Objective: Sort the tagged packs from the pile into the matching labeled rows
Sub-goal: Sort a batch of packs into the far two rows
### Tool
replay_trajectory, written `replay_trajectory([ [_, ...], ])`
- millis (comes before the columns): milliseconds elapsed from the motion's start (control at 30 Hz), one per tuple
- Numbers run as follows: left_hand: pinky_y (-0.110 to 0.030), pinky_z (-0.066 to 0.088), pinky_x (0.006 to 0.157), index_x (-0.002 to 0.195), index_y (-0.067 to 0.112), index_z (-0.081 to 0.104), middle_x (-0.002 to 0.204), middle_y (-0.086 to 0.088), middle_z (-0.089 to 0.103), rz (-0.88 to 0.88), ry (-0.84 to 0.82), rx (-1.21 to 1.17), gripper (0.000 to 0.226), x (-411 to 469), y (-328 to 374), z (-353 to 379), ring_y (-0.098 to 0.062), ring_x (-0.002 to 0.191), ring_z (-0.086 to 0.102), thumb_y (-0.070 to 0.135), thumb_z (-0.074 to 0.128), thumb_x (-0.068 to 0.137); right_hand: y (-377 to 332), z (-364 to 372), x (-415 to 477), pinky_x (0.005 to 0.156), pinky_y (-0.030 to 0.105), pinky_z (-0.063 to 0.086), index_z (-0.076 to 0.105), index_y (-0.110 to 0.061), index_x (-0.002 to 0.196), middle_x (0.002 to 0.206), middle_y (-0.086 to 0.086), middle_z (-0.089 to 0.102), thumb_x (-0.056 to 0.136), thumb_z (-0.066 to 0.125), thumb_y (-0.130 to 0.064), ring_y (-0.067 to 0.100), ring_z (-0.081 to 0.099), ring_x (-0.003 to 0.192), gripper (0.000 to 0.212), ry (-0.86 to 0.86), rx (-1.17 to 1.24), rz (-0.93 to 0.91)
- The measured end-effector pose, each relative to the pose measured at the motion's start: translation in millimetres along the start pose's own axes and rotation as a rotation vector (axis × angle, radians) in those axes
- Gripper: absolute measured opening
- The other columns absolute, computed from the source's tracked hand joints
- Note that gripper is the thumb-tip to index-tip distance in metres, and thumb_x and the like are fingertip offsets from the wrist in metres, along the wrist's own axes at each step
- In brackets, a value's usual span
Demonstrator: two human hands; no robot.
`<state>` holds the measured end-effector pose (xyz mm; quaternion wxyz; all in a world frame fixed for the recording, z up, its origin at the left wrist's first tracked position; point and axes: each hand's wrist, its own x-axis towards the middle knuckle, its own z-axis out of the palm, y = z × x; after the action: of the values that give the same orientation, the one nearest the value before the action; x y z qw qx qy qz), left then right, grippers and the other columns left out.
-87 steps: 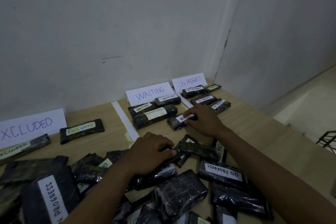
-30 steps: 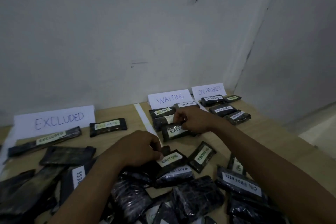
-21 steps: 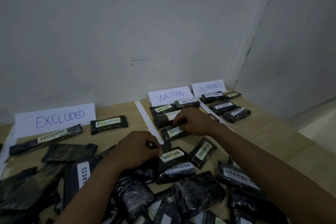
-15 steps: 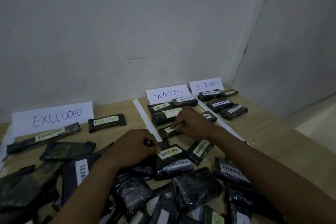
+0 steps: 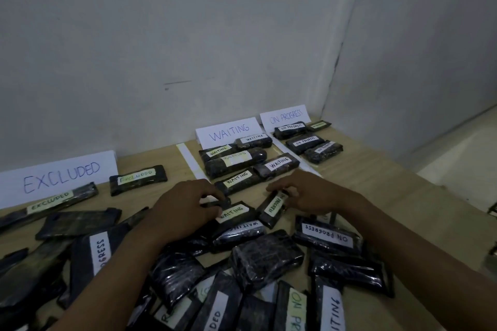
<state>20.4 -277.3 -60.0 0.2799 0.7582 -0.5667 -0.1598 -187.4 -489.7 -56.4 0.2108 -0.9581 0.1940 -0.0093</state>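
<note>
Beneath the left hand (image 5: 185, 204), a pack's (image 5: 215, 203) tag seems hidden.

- My right hand (image 5: 309, 195) has come back off the WAITING row; the pack it was setting down there, tagged WAITING (image 5: 239, 179), now lies free at the row's near end, nothing touching it.
- Right fingertips now sit on the far end of an ON PROGRESS pack (image 5: 273, 207) at the pile's far edge.
- Left hand (image 5: 185, 205) has shifted a bit far/right; its fingers now pinch the left end of the top WAITING pack in the pile (image 5: 234, 213).
- Cam tilted down/nearer; more of the pile shows at the near edge.
</note>
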Motion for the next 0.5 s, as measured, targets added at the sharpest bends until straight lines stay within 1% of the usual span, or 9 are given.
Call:
replay_trajectory([
  [33,-0.034,0.048,0.087,0.091,0.044,0.066,0.106,0.025,0.06,0.018,0.005,0.002,0.008,1,2,2,-0.002,0.103,0.054,0.038,0.068,0.085,1,3,-2,0.085,0.012,0.042,0.063,-0.024,0.124,0.108,-0.017,0.066,0.083,0.067,-0.009,-0.013,0.054,0.095,0.044,-0.005,0.014,-0.011],
  [67,-0.033,0.048,0.087,0.092,0.044,0.066,0.104,0.026,0.06,0.035,0.013,0.0,0.008,2,5,4,-0.001,0.103,0.055,0.038,0.067,0.086,1,7,-2,0.086,0.014,0.042,0.062,-0.024,0.126,0.111,-0.014,0.066,0.082,0.069,-0.012,-0.01,0.054,0.097,0.045,-0.007,0.018,-0.019],
  [133,-0.031,0.048,0.087,0.095,0.042,0.068,0.101,0.027,0.06,0.076,0.038,-0.009,0.01,5,12,8,0.002,0.099,0.055,0.037,0.066,0.086,1,10,1,0.092,0.022,0.042,0.061,-0.028,0.127,0.12,-0.008,0.062,0.081,0.073,-0.024,0.005,0.052,0.107,0.048,-0.004,-0.012,-0.009],
  [200,-0.031,0.049,0.086,0.098,0.04,0.069,0.099,0.026,0.06,0.109,0.045,-0.009,0.012,8,23,12,0.004,0.093,0.057,0.037,0.065,0.087,1,9,3,0.087,0.025,0.041,0.063,-0.03,0.123,0.108,-0.01,0.057,0.077,0.076,-0.034,0.006,0.049,0.1,0.049,-0.012,-0.057,0.014],
  [233,-0.031,0.05,0.085,0.099,0.039,0.068,0.099,0.026,0.06,0.12,0.035,-0.005,0.013,9,28,15,0.004,0.092,0.057,0.038,0.065,0.087,-1,7,4,0.082,0.024,0.042,0.066,-0.029,0.119,0.1,-0.013,0.055,0.075,0.077,-0.034,0.004,0.05,0.093,0.046,-0.022,-0.051,0.019],
  [300,-0.032,0.05,0.086,0.1,0.038,0.067,0.102,0.024,0.059,0.131,0.003,0.004,0.014,13,36,19,0.002,0.094,0.057,0.039,0.064,0.087,-2,0,4,0.076,0.025,0.047,0.071,-0.023,0.105,0.092,-0.013,0.057,0.073,0.079,-0.028,0.005,0.055,0.085,0.034,-0.019,-0.014,0.029],
  [400,-0.031,0.05,0.088,0.103,0.037,0.066,0.107,0.022,0.059,0.167,-0.034,0.029,0.016,20,44,25,0.002,0.099,0.055,0.04,0.062,0.088,3,-15,-4,0.069,0.016,0.044,0.066,-0.021,0.09,0.089,-0.011,0.061,0.074,0.078,-0.016,0.005,0.056,0.08,0.021,0.076,0.056,0.06],
  [433,-0.031,0.05,0.087,0.104,0.037,0.066,0.108,0.021,0.059,0.18,-0.042,0.047,0.016,24,47,27,0.002,0.098,0.055,0.04,0.062,0.088,9,-21,-7,0.069,0.017,0.045,0.065,-0.019,0.088,0.086,-0.011,0.061,0.074,0.077,-0.011,0.004,0.057,0.077,0.02,0.132,0.125,0.083],
  [500,-0.031,0.05,0.085,0.105,0.036,0.065,0.108,0.019,0.06,0.207,-0.053,0.089,0.017,33,54,31,0.002,0.097,0.055,0.039,0.061,0.089,24,-33,-16,0.072,0.031,0.053,0.064,-0.015,0.088,0.087,-0.006,0.066,0.073,0.076,-0.005,0.012,0.063,0.079,0.021,0.273,0.288,0.156],
])
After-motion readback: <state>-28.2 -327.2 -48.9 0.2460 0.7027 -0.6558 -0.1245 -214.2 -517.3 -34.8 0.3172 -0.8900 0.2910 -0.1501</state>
